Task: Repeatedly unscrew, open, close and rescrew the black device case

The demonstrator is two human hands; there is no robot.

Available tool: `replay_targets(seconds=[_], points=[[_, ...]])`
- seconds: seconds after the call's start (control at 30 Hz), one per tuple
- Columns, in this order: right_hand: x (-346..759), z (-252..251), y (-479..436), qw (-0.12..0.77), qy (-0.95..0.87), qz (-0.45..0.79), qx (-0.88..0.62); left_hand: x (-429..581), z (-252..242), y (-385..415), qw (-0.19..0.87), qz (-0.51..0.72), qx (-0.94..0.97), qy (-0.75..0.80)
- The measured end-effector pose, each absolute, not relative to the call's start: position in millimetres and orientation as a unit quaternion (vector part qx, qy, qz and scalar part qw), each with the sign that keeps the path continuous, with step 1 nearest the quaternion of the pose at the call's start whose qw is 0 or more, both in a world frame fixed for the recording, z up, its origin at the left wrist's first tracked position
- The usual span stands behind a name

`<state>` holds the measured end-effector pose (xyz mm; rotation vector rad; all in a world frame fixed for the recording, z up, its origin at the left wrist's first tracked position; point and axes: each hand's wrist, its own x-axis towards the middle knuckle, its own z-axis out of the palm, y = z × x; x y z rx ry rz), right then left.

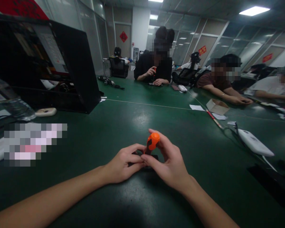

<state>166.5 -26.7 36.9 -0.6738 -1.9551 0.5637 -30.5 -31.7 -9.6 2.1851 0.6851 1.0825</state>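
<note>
My right hand is closed round a screwdriver with an orange and black handle. The handle stands nearly upright, its rounded end on top; its tip is hidden behind my fingers. Under the screwdriver a small black flat object lies on the green tabletop, mostly covered by both hands, so its kind does not show. From the left side my left hand grips this black object with bent fingers. The fingertips of both hands meet close to the screwdriver's shaft.
At the left stand an open black computer case and a water bottle. A white device with a cable and a small open box lie to the right. Across the table a person works with something orange in one hand.
</note>
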Motion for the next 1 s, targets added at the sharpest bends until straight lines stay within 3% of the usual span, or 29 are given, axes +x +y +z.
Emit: replay_targets(seconds=[0.1,0.5,1.0], points=[[168.1,33.1,-26.8,0.481,-0.798,0.251,-0.263,-31.0,-9.1,-32.0,0.302,0.406,0.822,0.26],[177.7,47.0,-24.5,0.441,-0.865,0.124,-0.205,-31.6,-11.7,-30.6,0.288,0.372,0.838,0.278],[176.9,45.4,-23.0,0.468,-0.813,0.279,-0.204,-30.3,-10.4,-28.7,0.305,0.327,0.821,0.354]])
